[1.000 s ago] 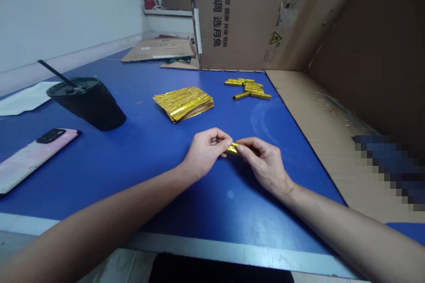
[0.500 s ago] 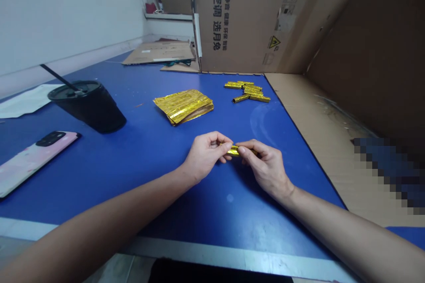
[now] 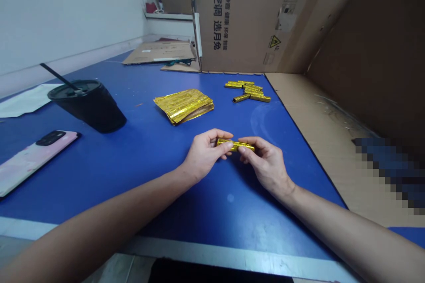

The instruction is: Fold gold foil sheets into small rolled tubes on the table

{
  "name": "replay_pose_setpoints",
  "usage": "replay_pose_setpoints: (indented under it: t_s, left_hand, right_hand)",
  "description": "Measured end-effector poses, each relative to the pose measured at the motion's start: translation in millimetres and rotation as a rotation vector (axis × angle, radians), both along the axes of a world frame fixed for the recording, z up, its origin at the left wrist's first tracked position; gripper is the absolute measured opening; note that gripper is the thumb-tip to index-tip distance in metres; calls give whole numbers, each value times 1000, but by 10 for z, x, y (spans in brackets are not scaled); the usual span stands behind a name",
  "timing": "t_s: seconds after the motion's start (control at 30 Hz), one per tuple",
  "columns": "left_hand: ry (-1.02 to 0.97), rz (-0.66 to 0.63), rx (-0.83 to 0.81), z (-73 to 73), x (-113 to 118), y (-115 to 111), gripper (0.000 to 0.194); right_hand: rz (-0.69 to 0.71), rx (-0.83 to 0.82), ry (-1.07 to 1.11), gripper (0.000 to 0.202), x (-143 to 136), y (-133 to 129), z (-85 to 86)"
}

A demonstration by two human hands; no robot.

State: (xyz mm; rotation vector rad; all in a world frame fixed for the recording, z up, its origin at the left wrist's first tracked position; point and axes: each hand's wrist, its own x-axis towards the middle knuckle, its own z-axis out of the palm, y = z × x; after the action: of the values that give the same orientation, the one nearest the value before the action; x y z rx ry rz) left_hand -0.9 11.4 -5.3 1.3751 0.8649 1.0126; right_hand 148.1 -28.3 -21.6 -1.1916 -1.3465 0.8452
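Between my hands, above the blue table (image 3: 159, 154), is a thin roll of gold foil paper (image 3: 236, 145). My left hand (image 3: 207, 152) pinches its left end, thumb in front and fingers behind. At the right end, my right hand (image 3: 262, 157) grips it between thumb and fingers. The fingertips behind the roll are partly hidden. Farther back lies a stack of flat gold foil sheets (image 3: 184, 105), slightly fanned at its right side. Several finished-looking gold foil rolls (image 3: 252, 90) lie in a loose pile at the back right.
A black cup with a straw (image 3: 89, 106) and a pink phone (image 3: 36, 159) are at the left, near a white sheet (image 3: 28, 101). A large cardboard box (image 3: 245, 22) stands behind, and flat cardboard (image 3: 308, 128) borders the table's right side.
The fingers have shifted slightly on the roll, the upper fingers lifting and parting, so more of its length shows. The stack and the pile stay where they were.
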Motion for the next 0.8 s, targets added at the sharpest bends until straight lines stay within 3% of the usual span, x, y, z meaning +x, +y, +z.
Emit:
replay_pose_setpoints:
  t_s: [0.8]
  left_hand:
    - [-15,27,-14,-9,-15,25,24]
  right_hand:
    - [-6,83,-22,13,17,-22,86]
